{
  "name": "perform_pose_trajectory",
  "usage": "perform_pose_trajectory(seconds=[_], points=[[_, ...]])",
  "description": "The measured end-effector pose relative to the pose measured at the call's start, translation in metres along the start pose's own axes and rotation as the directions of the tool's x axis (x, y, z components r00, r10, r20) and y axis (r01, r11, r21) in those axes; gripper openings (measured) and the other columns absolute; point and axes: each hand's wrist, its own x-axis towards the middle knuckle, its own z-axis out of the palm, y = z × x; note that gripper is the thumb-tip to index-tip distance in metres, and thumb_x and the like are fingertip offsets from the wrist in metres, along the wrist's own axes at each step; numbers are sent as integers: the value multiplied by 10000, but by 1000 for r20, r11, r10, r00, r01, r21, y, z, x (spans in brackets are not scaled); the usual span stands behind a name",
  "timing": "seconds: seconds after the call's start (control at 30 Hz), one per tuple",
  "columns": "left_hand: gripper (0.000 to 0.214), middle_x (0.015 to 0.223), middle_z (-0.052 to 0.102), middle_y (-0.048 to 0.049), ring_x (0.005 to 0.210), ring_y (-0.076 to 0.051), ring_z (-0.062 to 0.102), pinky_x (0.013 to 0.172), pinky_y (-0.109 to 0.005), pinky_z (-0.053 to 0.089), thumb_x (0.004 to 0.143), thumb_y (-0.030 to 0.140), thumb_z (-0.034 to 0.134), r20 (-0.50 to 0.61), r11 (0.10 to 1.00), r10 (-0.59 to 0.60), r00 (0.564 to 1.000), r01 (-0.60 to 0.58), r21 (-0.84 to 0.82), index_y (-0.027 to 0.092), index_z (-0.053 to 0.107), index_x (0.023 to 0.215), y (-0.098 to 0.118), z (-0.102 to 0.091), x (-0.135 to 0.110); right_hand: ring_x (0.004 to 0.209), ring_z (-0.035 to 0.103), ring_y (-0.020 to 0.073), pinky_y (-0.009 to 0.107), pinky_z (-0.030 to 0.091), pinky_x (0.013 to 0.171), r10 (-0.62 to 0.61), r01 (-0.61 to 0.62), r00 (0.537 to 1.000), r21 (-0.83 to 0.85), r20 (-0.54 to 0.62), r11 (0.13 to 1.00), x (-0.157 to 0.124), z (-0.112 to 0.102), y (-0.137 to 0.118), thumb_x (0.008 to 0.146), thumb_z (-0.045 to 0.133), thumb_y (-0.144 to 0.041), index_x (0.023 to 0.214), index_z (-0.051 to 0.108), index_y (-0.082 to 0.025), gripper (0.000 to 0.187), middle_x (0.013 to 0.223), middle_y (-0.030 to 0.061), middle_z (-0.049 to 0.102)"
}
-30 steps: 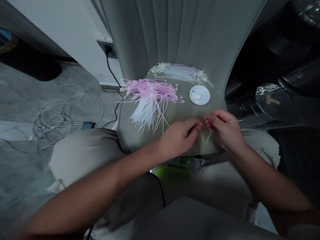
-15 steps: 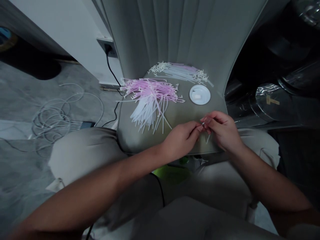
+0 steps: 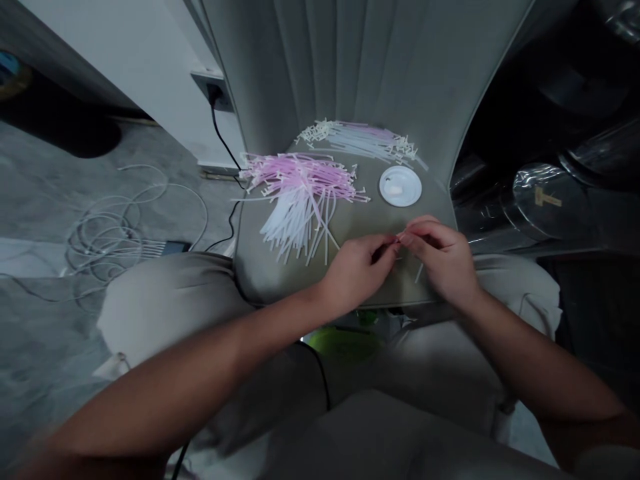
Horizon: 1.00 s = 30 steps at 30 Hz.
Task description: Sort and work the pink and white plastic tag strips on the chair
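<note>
My left hand (image 3: 357, 270) and my right hand (image 3: 443, 257) meet over the front of a grey chair seat (image 3: 280, 283), their fingertips pinched together. A thin white tube (image 3: 419, 272) sticks out below the right fingers. Whatever lies between the fingertips is small and mostly covered. Beyond the hands stands a small white dish (image 3: 411, 189) with a little white piece inside. To its left lie a heap of pink tubes (image 3: 300, 175) with white end pieces and a fan of loose white tubes (image 3: 290, 223). A row of white and lilac tubes (image 3: 360, 141) with end fittings lies at the back.
The chair's backrest (image 3: 350, 60) rises behind the tubes. A plugged-in black cord (image 3: 216, 123) runs down at the left. Coiled pale cable (image 3: 107, 233) lies on the floor. Shiny dark cylinders (image 3: 545, 200) stand at the right. Something green (image 3: 345, 341) shows beneath the seat.
The fingertips of both hands have shifted slightly up and to the left and closed together, hiding the small white end seen between them before. The tube heaps and dish stay put.
</note>
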Motion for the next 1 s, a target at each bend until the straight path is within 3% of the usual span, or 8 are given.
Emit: perform_pose_trajectory(seconds=[0.2,0.4,0.57,0.67,0.83,1.0], points=[[260,616,588,33,572,-84,498,557,-208,367,945,291,487,-25,999,8,1000,-10,-53,147,686,858,-1,3,-2,726,579,114,242,453,651,78,-81,996,48,49,996,-2,1,0,807,713,-261,792,717,-211,53,807,-5,652],[270,613,575,35,566,-79,478,557,-205,361,949,299,485,-22,998,27,999,-28,-64,149,687,851,-1,4,-2,566,439,94,238,348,529,205,-204,979,-37,14,978,-2,1,-3,792,710,-366,778,659,-187,187,655,-31,570],[259,660,596,27,591,-80,479,560,-204,355,948,288,482,-6,995,56,998,-56,-79,152,689,872,-1,3,-2,538,393,96,257,295,504,239,-217,950,-127,200,968,1,-2,-3,886,563,-475,646,552,-181,380,575,-35,470],[246,658,577,36,588,-76,459,556,-204,345,945,283,489,5,994,67,998,-66,-83,160,697,896,0,4,-4,530,363,99,267,273,499,218,-188,943,-140,251,972,1,-3,-3,908,513,-485,591,495,-189,434,549,-40,405],[239,614,531,45,567,-76,437,546,-208,333,942,286,502,-27,996,64,998,-66,-68,157,685,856,2,3,-5,514,300,98,278,250,504,164,-134,967,-158,197,978,1,-4,-4,924,507,-439,547,406,-204,456,525,-49,335],[321,633,578,27,596,-89,498,602,-217,388,983,292,427,-12,996,74,997,-74,-45,156,660,808,0,2,-3,538,342,107,283,272,538,148,-136,982,-107,120,985,1,-6,-2,953,478,-456,565,415,-202,468,542,-40,369]])
